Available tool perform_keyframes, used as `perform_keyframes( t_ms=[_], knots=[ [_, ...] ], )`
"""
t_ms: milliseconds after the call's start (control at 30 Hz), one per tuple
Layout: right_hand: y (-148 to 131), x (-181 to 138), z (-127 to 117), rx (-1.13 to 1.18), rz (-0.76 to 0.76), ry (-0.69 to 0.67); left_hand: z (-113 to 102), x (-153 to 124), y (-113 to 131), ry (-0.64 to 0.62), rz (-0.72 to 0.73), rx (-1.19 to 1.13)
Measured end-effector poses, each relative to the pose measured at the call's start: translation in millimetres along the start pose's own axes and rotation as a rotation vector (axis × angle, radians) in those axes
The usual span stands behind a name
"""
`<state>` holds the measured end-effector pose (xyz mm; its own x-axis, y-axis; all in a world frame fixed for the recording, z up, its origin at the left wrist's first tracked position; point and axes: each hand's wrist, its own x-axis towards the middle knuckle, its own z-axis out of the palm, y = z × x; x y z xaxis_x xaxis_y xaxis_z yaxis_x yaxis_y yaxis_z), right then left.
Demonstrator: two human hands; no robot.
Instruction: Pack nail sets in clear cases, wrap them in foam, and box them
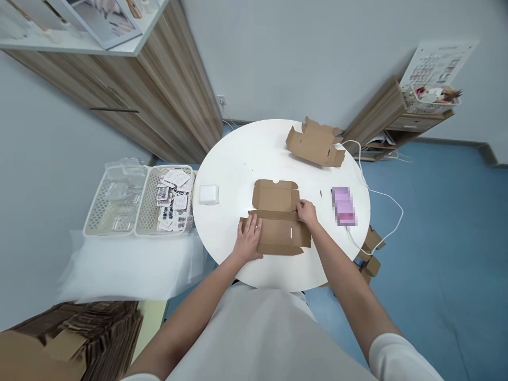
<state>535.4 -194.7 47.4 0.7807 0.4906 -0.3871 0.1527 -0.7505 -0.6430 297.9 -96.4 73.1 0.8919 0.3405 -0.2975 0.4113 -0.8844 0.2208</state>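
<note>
A brown cardboard box blank (pixel 275 233), partly unfolded, lies on the white round table in front of me. My left hand (pixel 248 239) rests on its left side with the fingers spread flat over the panel. At the right edge, near the fold between lid and base, my right hand (pixel 306 211) pinches a side flap of the blank. A narrow slot shows in the base panel. Farther back on the table lies a second cardboard box blank (pixel 316 142), loosely opened with its flaps bent up.
On the round table (pixel 230 159) are a white square packet (pixel 208 194) and a blurred purple device (pixel 343 205) with a white cable (pixel 387 194). White baskets (pixel 136 225) with packets and cards stand left, above stacked cardboard (pixel 107 338). A wooden cabinet (pixel 178 95) rises behind.
</note>
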Motion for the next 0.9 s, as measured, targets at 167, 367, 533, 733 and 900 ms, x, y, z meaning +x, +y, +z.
perform_keyframes(
  t_ms=[167, 367, 533, 733, 900],
  knots=[
    [3.8, -3.3, -3.6, 0.025, -0.072, -0.081, -12.3, 19.4, -2.8, -0.03, 0.026, 0.025],
    [3.2, -25.1, -7.2, -0.186, -0.131, -0.025, -13.3, 32.3, -3.9, -0.077, 0.073, 0.024],
    [1.5, -68.5, -1.3, -0.562, -0.595, -0.066, -13.5, 25.3, -2.6, -0.035, 0.081, 0.019],
    [1.5, -93.6, 20.0, -0.747, -0.659, -0.201, -11.1, 8.6, -5.0, 0.058, 0.124, 0.013],
    [-0.6, -100.8, 27.9, -0.771, -0.625, -0.203, 7.5, -29.5, -25.7, 0.181, -0.18, -0.172]
  ],
)
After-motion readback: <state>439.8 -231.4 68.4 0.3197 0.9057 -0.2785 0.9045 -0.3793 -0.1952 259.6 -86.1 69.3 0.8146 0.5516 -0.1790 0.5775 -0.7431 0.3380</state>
